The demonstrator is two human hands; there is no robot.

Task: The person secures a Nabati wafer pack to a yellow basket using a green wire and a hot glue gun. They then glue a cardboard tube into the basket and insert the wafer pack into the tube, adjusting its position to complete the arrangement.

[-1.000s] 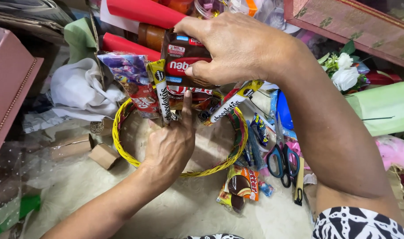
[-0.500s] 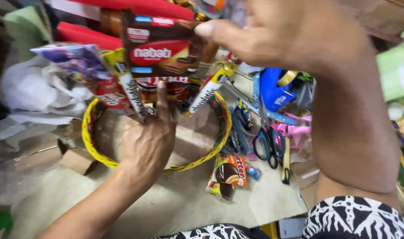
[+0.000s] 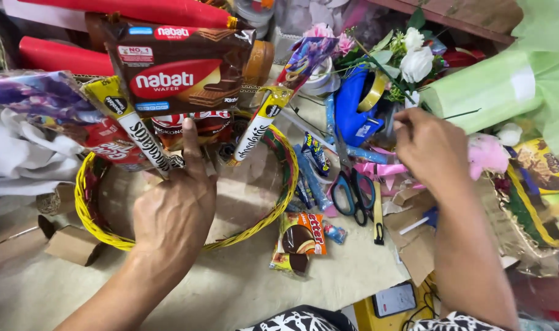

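Observation:
My left hand (image 3: 172,211) presses flat against the base of a bunch of snack packets standing in a round yellow wicker basket (image 3: 250,228). Its index finger reaches up between the packets. A large brown wafer pack (image 3: 178,70) tops the bunch, flanked by two yellow chocolate stick packs (image 3: 138,138) and a purple packet (image 3: 37,92). My right hand (image 3: 429,147) hovers off to the right, beside a blue tape dispenser (image 3: 351,107) and pink ribbon scraps (image 3: 383,168). Its fingertips are curled out of sight.
Blue-handled scissors (image 3: 353,191) and a utility knife (image 3: 377,217) lie right of the basket. A loose chocolate snack pack (image 3: 301,236) sits in front. A green paper roll (image 3: 481,92), white flowers (image 3: 417,61), red rolls (image 3: 65,58), cardboard scraps (image 3: 71,245) and a small dark device (image 3: 394,298) surround them.
My right hand has let go of the brown wafer pack and moved right toward the tape dispenser. My left hand stays against the packets in the basket.

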